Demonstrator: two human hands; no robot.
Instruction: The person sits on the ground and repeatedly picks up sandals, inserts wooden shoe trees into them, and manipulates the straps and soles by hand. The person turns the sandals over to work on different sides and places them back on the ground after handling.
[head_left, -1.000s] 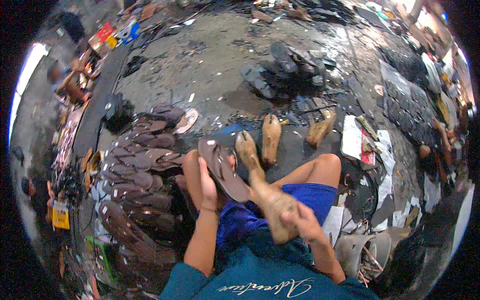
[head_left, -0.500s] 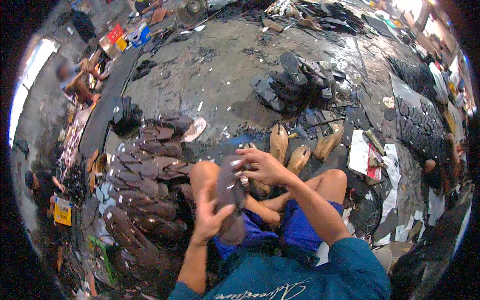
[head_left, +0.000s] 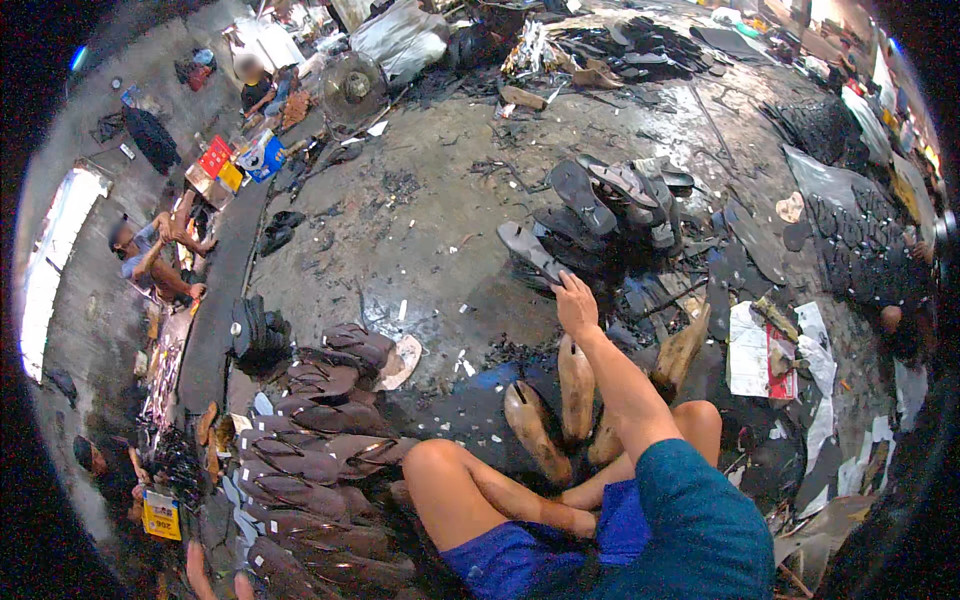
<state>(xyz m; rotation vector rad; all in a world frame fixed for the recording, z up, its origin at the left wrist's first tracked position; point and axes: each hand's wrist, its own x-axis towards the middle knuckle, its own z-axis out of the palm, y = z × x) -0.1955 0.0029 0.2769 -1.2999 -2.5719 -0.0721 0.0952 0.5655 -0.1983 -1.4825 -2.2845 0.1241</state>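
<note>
My right hand (head_left: 575, 303) reaches forward over the wooden shoe lasts (head_left: 577, 385), its fingers closed on the near end of a grey flip-flop sole (head_left: 530, 252). That sole lies slanted at the left side of a heap of dark soles (head_left: 582, 195). My left hand is out of view. Several lasts stand between my bent legs and the heap. Left of my knee, finished-looking dark brown flip-flops (head_left: 310, 480) lie in overlapping rows.
A dark stack of soles (head_left: 258, 330) stands beyond the brown rows. White and red sheets (head_left: 760, 350) and scraps lie at the right. Another person (head_left: 160, 255) sits at the far left, near a blue box (head_left: 262, 157). A fan (head_left: 352, 88) stands at the back.
The brown flip-flop held between both hands is no longer in them. My right hand has stretched forward to the heap, and my left hand has left the view. The view has tilted upward.
</note>
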